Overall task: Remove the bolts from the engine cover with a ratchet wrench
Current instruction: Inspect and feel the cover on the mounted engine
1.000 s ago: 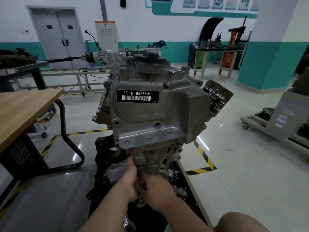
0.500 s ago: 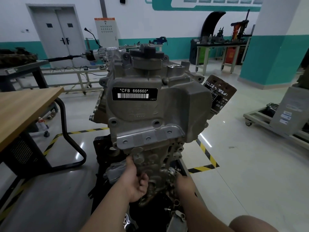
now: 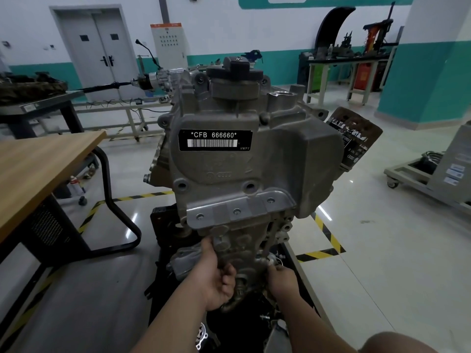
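Note:
A grey cast engine [image 3: 254, 161] stands upright on a black stand, with a black label reading CFB 666660 [image 3: 215, 140]. Below a bright bracket with three threaded holes [image 3: 237, 211] hangs the lower engine cover [image 3: 242, 245]. My left hand [image 3: 216, 278] grips that cover's lower left edge, thumb on its front face. My right hand [image 3: 283, 278] holds the lower right edge, its fingertips beside a shiny fitting [image 3: 271, 258] and partly hidden behind the casting. No ratchet wrench or loose bolt is visible.
A wooden table [image 3: 38, 161] with a black tube leg stands close on the left. An oil filter [image 3: 356, 141] juts from the engine's right side. A wheeled cart [image 3: 420, 179] sits at the right. Yellow-black tape [image 3: 328, 235] marks the floor. Metal parts [image 3: 202, 337] lie below.
My right hand moved from beside the left hand at the cover's bottom middle out to the cover's right edge. The left hand kept its grip.

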Demonstrator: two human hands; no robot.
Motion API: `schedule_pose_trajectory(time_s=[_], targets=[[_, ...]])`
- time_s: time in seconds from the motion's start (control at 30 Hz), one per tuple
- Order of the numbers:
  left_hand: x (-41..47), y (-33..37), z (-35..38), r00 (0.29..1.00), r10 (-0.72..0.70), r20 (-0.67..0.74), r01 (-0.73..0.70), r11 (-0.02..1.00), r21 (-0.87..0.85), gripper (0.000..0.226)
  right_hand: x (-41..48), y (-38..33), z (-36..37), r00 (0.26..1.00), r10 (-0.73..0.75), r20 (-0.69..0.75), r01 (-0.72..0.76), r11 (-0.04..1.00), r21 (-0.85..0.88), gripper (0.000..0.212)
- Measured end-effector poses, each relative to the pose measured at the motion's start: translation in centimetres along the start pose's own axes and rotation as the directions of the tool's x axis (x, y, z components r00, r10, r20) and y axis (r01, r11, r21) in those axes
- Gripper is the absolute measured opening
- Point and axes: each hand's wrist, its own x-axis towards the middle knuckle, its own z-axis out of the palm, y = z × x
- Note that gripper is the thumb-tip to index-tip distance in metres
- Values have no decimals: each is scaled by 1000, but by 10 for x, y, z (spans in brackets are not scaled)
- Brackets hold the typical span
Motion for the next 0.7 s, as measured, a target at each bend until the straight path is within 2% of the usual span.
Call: schedule_pose_trajectory(time_s=[0.1,0.23,0.4,0.5,0.6,0.7], targets=[[-1,0,0,1000,3,6,-3,1000,1,79,0,0,4,1000,6,-4,-6,1000,-11,45],[-1,0,1,1000,1,1,-1,1000,17,78,0,1,6,1000,5,5,-5,998,67,46],[1,-1,1,1000,-4,-2,4,1000,17,77,1,6,5,997,81,19,-83,977,196,55],[3,-2,1,1000,-7,-4,7,1000,26,74,0,2,6,989,141,54,-150,954,261,46],[4,-2,2,1000,-2,-2,2,1000,26,70,0,-2,8,983,173,66,-185,948,258,41],[4,-3,2,1000,10,-5,-10,999,46,71,-3,1,12,993,113,-29,-106,976,192,43]])
